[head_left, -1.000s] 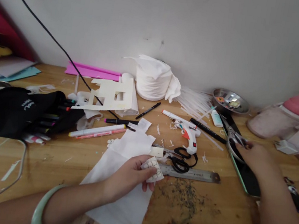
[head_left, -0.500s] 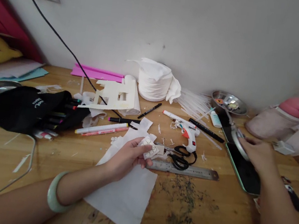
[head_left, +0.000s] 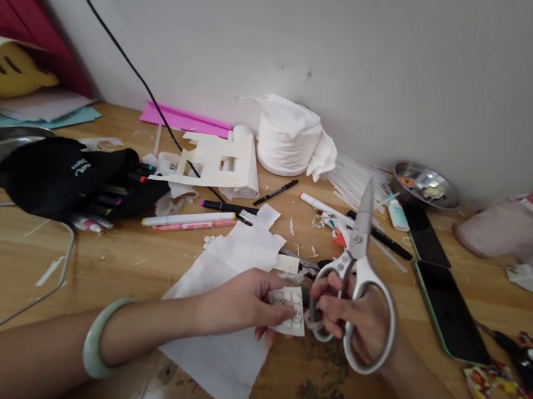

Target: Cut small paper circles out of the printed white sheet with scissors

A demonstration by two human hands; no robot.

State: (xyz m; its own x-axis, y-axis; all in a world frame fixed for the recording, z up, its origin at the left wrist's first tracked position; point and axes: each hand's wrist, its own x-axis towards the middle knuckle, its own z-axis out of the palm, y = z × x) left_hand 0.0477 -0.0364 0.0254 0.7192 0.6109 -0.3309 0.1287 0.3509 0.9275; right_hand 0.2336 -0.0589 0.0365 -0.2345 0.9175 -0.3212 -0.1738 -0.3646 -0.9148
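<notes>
In my left hand (head_left: 250, 305) I pinch a small white paper piece (head_left: 291, 306) with dark outlined shapes drawn on it. My right hand (head_left: 354, 314) grips silver metal scissors (head_left: 361, 231) by the handles, blades pointing up and away from me. The scissors are just right of the paper piece. Below my left hand a large sheet of thin white paper (head_left: 230, 362) lies on the wooden table. A few small cut-out shapes (head_left: 213, 242) sit by its left edge. A second pair of scissors and the glue gun are partly hidden behind my right hand.
Phones (head_left: 451, 313) lie to the right, near candy wrappers (head_left: 477, 385). Markers (head_left: 192, 223) and a black pen case (head_left: 62, 177) are on the left. A tissue roll (head_left: 288, 142), glue sticks (head_left: 351, 176) and a metal bowl (head_left: 425, 184) stand along the wall. A black cable (head_left: 119, 41) hangs across.
My right hand has brought the silver scissors from above the phones on the right to the middle, beside the paper piece. My left hand has moved slightly right and nearer with the paper.
</notes>
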